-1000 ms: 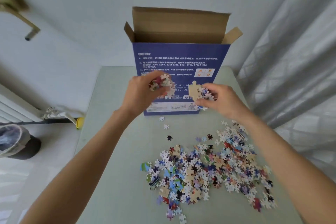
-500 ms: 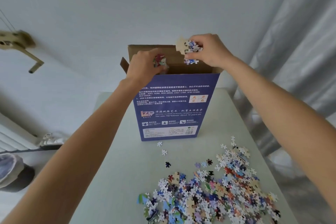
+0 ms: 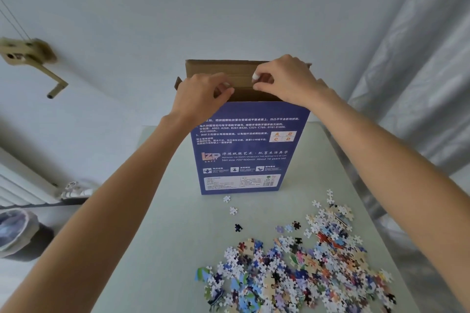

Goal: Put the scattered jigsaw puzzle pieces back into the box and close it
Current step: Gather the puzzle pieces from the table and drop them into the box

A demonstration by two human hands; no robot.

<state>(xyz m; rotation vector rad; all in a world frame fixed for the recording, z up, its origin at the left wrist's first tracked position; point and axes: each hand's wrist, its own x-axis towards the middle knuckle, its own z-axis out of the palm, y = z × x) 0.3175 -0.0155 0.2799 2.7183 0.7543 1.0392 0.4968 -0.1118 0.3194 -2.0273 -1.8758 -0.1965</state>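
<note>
Both hands, left hand (image 3: 201,95) and right hand (image 3: 284,81), over the open box (image 3: 244,150), fingers loosely curled, apparently empty.

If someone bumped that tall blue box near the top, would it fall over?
Probably, fairly easily. The box stands upright on its narrow end, tall for its base. It is thin cardboard with open flaps, so likely light, though the pieces dropped inside may steady it slightly.

Table (image 3: 165,249), curtain (image 3: 419,71), radiator (image 3: 20,185), bin (image 3: 17,234).
</note>
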